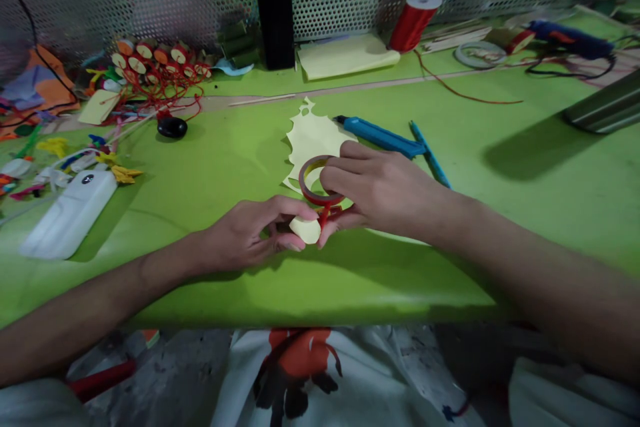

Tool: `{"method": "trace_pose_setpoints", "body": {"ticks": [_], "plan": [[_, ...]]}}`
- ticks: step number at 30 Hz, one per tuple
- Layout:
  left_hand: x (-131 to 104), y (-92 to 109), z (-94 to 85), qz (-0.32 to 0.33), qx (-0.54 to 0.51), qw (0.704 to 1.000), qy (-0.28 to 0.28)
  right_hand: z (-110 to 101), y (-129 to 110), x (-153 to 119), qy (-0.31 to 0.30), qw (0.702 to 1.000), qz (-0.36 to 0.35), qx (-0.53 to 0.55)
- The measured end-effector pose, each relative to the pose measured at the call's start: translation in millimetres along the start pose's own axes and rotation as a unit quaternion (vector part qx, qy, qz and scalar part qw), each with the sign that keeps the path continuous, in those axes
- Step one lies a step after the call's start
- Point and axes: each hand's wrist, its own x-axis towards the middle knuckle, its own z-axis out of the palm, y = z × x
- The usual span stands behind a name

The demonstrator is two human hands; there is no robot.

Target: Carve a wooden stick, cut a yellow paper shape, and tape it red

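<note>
My left hand pinches a small pale yellow paper piece between thumb and fingers, low over the green table. Close on its right, my right hand has its fingers on scissors with red handles; one loop is partly hidden by the fingers, and the blades are hard to make out beside the paper piece. Behind both hands lies a larger pale yellow sheet with scalloped, cut edges.
A blue cutter and a blue pen lie beyond my right hand. At left are a white device and colourful scraps. Along the back stand a black phone and a red spool. A metal cylinder is at right.
</note>
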Motion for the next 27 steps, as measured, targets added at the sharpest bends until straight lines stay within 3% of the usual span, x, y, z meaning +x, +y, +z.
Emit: {"method": "trace_pose_setpoints", "body": {"ticks": [15, 21, 27], "plan": [[-2.1, 8.5, -0.3, -0.025, -0.015, 0.999, -0.016, -0.2, -3.4, 0.4, 0.029, 0.999, -0.024, -0.002], [0.6, 6.0, 0.2, -0.007, 0.01, 0.999, 0.045, 0.6, -1.9, -0.6, 0.001, 1.0, -0.009, 0.011], [2.6, 5.4, -4.6, -0.03, 0.02, 0.998, 0.043, -4.7, -2.4, -1.0, -0.046, 0.998, 0.027, 0.022]]}}
